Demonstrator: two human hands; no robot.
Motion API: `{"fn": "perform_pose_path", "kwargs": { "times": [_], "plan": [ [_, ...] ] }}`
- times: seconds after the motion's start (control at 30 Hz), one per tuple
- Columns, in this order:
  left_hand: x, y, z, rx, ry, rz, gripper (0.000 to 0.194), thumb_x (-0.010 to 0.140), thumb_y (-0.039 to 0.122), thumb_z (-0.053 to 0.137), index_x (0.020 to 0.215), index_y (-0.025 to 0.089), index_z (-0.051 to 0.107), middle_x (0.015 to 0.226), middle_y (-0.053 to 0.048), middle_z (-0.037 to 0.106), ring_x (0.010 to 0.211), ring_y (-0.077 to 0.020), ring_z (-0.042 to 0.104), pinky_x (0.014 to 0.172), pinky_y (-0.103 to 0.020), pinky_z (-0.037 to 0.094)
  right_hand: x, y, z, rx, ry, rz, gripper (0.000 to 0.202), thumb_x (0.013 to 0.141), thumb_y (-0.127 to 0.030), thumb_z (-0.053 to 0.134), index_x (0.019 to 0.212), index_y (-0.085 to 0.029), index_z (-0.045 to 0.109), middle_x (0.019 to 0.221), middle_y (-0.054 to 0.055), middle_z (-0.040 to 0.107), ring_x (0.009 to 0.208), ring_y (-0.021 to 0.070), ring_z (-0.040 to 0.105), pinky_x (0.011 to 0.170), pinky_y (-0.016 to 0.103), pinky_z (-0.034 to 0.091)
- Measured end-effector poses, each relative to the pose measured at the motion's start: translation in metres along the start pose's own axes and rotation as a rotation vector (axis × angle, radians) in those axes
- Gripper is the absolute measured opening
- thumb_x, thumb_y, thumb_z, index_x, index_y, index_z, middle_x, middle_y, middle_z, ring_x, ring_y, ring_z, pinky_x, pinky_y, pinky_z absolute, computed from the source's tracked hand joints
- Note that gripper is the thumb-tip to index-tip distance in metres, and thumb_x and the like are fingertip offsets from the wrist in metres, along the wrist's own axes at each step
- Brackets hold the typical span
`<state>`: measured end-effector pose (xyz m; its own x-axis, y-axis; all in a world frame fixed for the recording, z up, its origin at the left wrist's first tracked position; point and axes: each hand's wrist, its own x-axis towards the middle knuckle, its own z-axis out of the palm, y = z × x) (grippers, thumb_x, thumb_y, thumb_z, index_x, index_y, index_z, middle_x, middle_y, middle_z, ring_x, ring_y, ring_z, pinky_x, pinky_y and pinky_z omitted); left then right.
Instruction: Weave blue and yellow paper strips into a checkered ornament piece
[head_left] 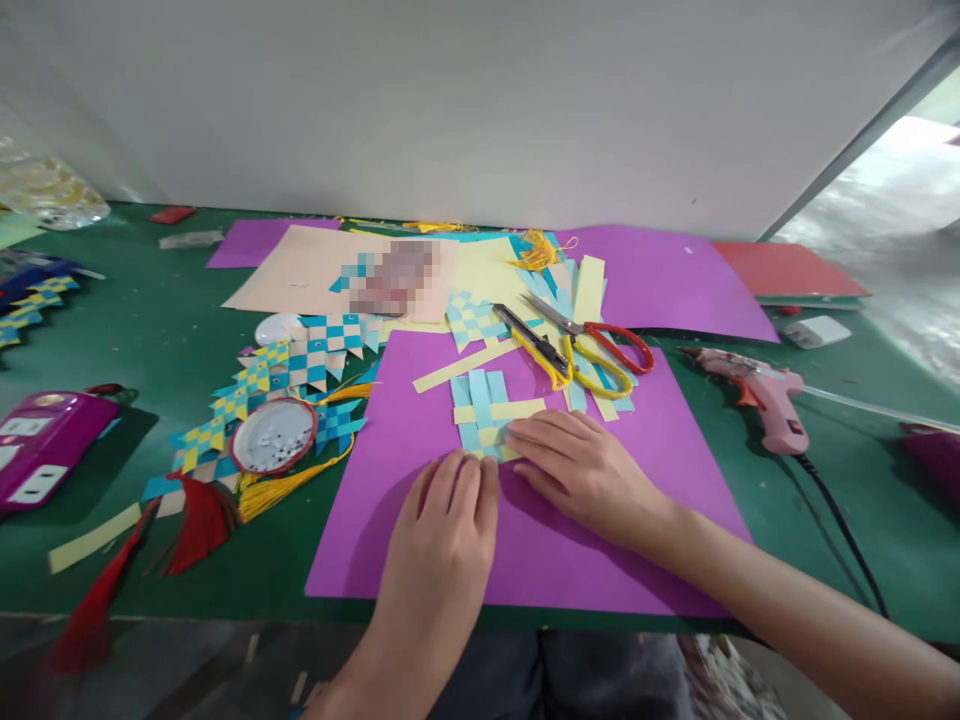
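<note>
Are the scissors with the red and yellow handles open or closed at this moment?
Closed. The scissors lie flat on the paper strips, their blades together in one line toward the upper left, with no gap showing.

Lower edge of woven paper strips (484,412) covered by fingertips of left hand (442,535) and right hand (581,470); can't tell how weave ends underneath. Both forearms cut off by bottom and right pic edges. Patch on beige sheet (300,270) near desk's far edge pixelated, content unreadable. Purple device (45,440) at desk's left edge cropped by frame, labels too small to read. Clear bag (45,190) at far-left corner blurred and partly out of pic. Glue gun (757,395) cable runs off desk's near-right edge, end not seen. Dark object (934,455) at right edge mostly cropped, unidentifiable. Small bits inside round dish (274,435) too tiny to tell.
</note>
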<state>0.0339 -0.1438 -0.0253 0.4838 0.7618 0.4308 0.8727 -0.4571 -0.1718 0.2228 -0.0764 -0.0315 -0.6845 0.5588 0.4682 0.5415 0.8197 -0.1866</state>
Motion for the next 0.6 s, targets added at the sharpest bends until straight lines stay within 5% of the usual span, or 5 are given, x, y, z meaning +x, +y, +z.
{"fn": "perform_pose_path", "kwargs": {
  "times": [0.2, 0.6],
  "plan": [
    [-0.001, -0.003, 0.0, -0.037, -0.007, 0.01, 0.041, 0.085, -0.005, 0.036, 0.109, 0.007, 0.068, 0.102, -0.014, 0.071, 0.098, -0.027, 0.066, 0.085, -0.041, 0.057, 0.002, 0.001, -0.002, 0.037, 0.014, 0.027, 0.027, 0.094, -0.019, 0.049, 0.116, -0.01, 0.061, 0.116, 0.013, 0.068, 0.105, 0.0255, 0.062, 0.086, 0.044, 0.054],
    [-0.001, 0.0, 0.002, -0.047, -0.007, -0.029, 0.038, 0.086, -0.003, 0.039, 0.106, 0.007, 0.069, 0.102, -0.015, 0.07, 0.097, -0.0284, 0.066, 0.084, -0.043, 0.057, 0.014, -0.004, 0.001, -0.003, -0.075, -0.062, 0.024, 0.095, -0.018, 0.046, 0.108, -0.01, 0.065, 0.11, 0.012, 0.068, 0.108, 0.0263, 0.058, 0.09, 0.044, 0.053]
  ]
}}
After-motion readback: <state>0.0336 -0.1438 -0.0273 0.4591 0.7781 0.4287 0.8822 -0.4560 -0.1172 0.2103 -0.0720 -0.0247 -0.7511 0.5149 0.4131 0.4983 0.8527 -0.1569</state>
